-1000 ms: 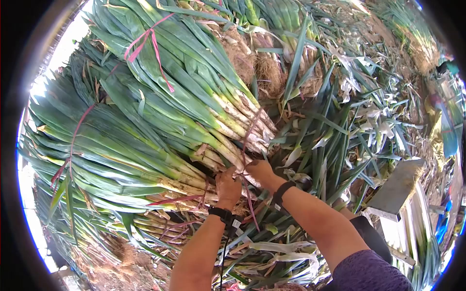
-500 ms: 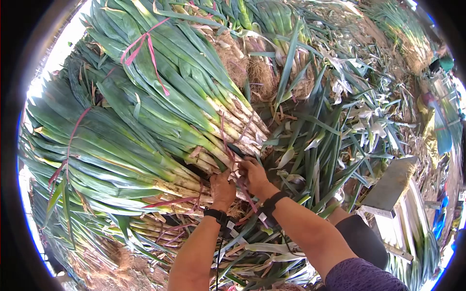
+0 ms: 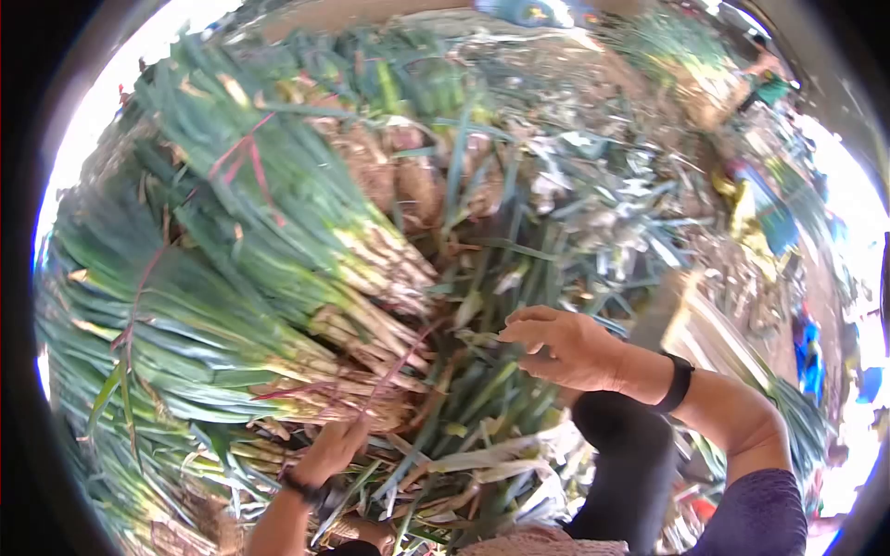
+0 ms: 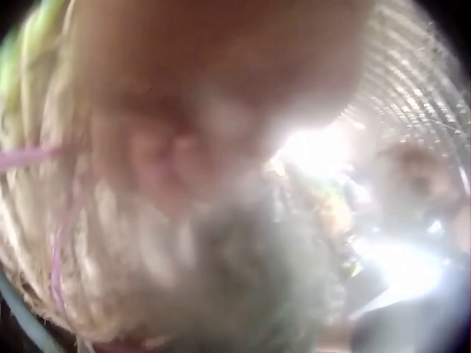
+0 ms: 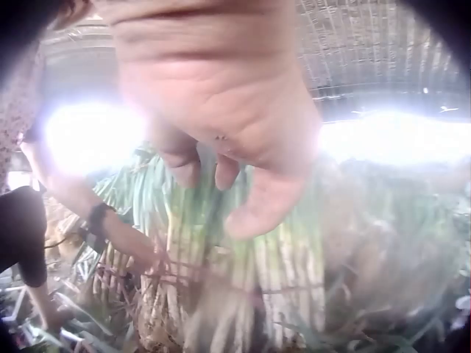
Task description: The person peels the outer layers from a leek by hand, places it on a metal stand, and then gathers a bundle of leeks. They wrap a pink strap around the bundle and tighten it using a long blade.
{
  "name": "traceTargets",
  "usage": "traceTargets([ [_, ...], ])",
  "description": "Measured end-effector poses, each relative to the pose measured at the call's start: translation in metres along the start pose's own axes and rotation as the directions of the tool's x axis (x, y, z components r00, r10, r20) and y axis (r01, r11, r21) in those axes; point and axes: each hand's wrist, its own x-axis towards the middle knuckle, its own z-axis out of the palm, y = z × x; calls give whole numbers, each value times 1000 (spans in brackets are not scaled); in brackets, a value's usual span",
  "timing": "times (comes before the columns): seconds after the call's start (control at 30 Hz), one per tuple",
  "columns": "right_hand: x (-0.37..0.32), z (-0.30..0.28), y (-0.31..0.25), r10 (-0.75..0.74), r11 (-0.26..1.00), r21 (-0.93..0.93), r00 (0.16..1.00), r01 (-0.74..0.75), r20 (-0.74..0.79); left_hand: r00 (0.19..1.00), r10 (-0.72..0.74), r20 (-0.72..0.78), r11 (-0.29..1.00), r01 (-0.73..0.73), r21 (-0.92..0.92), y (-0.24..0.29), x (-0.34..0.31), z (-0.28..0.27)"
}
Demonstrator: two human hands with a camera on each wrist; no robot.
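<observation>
Large bundles of leeks [image 3: 315, 222] lie with green leaves to the left and pale stems to the right. At the lowest bundle's stem ends, my left hand [image 3: 332, 452] pinches a pink tie string [image 3: 397, 369] that runs straight from its fingertips across the stems. In the left wrist view, the curled fingers [image 4: 165, 165] blur against the pale stems [image 4: 96, 243]. My right hand [image 3: 565, 350] is raised to the right of the stems, fingers loosely bent and holding nothing. The right wrist view shows it above the tied leeks [image 5: 243, 294], thumb and fingers apart.
Loose leaves and trimmings [image 3: 519, 269] cover the ground right of the bundles. My dark-clad knee [image 3: 626, 454] is below the right hand. A grey board [image 3: 663, 310] and more leeks [image 3: 732, 347] stand at right. Another person [image 3: 768, 74] is far off at upper right.
Both hands were together at the stems on the string. The right hand has let go and moved up and right; the left has slid down and left along the bundle. The head view has shifted.
</observation>
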Motion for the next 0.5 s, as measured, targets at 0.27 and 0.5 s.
traceTargets([
  [0.27,-159,72,-111,-155,687,676,962,267,-223,818,567,99,640,-362,-677,230,-154,52],
  [0.5,-340,123,-20,394,568,817,838,100,-376,893,370,-257,298,-376,-877,297,-175,138],
])
